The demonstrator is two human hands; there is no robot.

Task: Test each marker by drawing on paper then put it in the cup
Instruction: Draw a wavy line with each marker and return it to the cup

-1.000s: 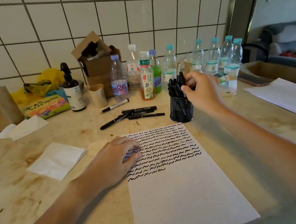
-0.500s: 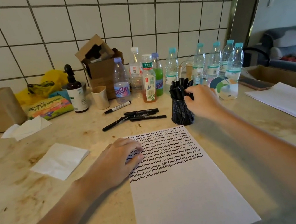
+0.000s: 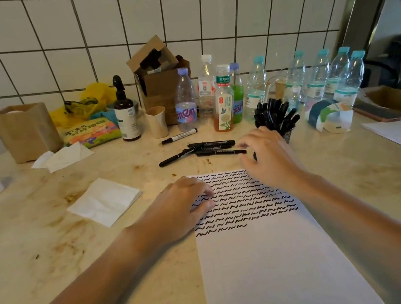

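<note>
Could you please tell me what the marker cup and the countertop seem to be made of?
The black mesh marker cup looks like perforated metal wire, matte: its wall shows a fine grid. The beige stained countertop seems polished stone or a marble look-alike, given its mottled veining and soft sheen.

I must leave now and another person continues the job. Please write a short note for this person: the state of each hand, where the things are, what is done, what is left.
Left hand: open, fingers resting on the top left corner of the paper.
Right hand: open, holds nothing, reaching toward the loose markers.
Mesh cup: behind the right hand, crowded with black markers.
Done: many rows of wavy test lines on the upper part of the paper.
Left: the loose markers on the counter, one with a white barrel; draw with each, then put it in the cup.
</note>
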